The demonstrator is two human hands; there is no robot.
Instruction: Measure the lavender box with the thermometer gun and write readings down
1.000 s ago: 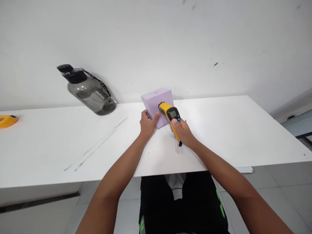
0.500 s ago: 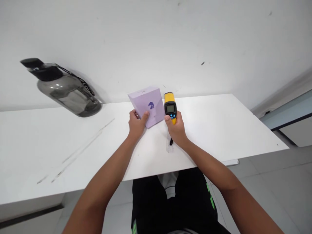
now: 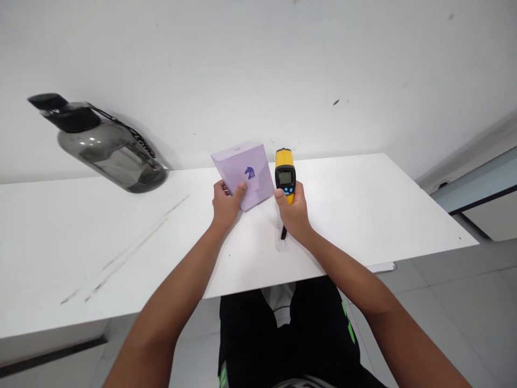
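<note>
My left hand (image 3: 227, 202) grips a lilac box (image 3: 258, 186) by its lower left side, thumb across the front face. A dark blue horse-head logo marks that face, and the box tilts a little. Just to the right, my right hand (image 3: 297, 213) is wrapped round a yellow and black infrared thermometer (image 3: 285, 161). Its grey screen and blue buttons face me, with my thumb beside the buttons. Below that hand, a clear plastic sleeve (image 3: 281, 245) with a black item (image 3: 284, 233) partly shows; my hand hides the rest.
A large grey see-through water bottle (image 3: 117, 153) with a black cap stands at the back left of the white table (image 3: 355, 215). The white wall (image 3: 242, 70) rises right behind the table. My legs (image 3: 283, 345) are under its front edge.
The thermometer in my right hand has shifted slightly right and up, widening the gap from the box. My left hand and the box stay almost the same.
</note>
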